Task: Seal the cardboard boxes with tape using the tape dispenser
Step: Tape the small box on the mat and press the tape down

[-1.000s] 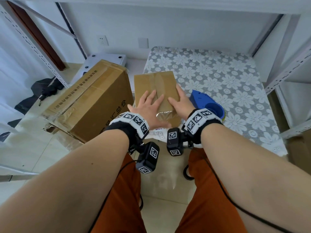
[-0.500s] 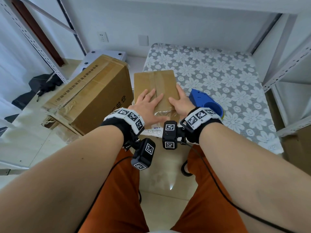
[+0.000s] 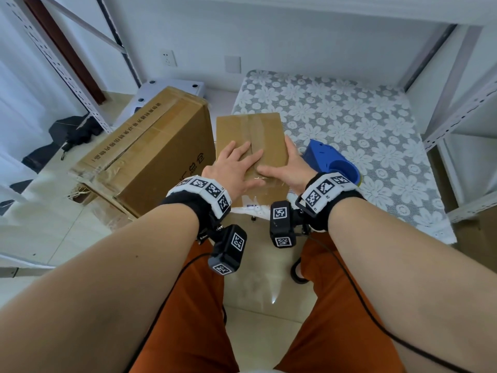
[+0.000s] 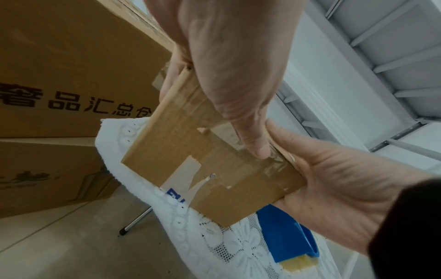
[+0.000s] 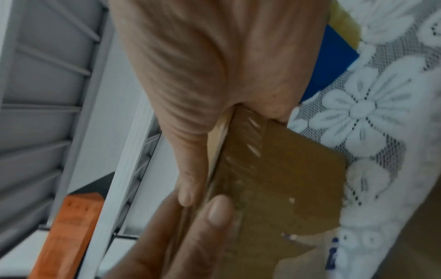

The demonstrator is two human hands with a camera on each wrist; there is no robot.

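**Op:** Logging from my remote seat. Small cardboard box [image 3: 250, 135] sits at the near left corner of the table, on the lace floral tablecloth [image 3: 349, 117], a strip of clear tape [image 3: 251, 127] running down its top seam.

**Obs:** Hands?

**Op:** Left hand [image 3: 234, 165] lies flat on the box top, fingers spread and straight, thumb angled across the near end of the tape. Right hand [image 3: 287, 170] cups the box's right side: thumb laid over the top toward the seam, fingers wrapped down the side wall. In the left wrist view both thumbs meet near the top edge, on wrinkled tape folded over the front face.

**Obs:** Dispenser?

**Op:** Blue tape dispenser [image 3: 330, 162] lies on the cloth just beside the right hand, touched by neither hand. Left wrist view shows a yellowish pad at its end.

**Obs:** Any writing?

**Op:** Large cardboard box [image 3: 150, 162] stands on the floor left of the table, close against its corner. Its side carries dark Chinese print; from the left wrist I read "品汇总仓", the leading characters cut off. A line of small print along its top flap is too small for me to make out. The small box's front has a torn white label remnant [image 4: 183, 173] with a blue mark, not legible. Wristbands [image 3: 201, 187] carry black-and-white square tags.
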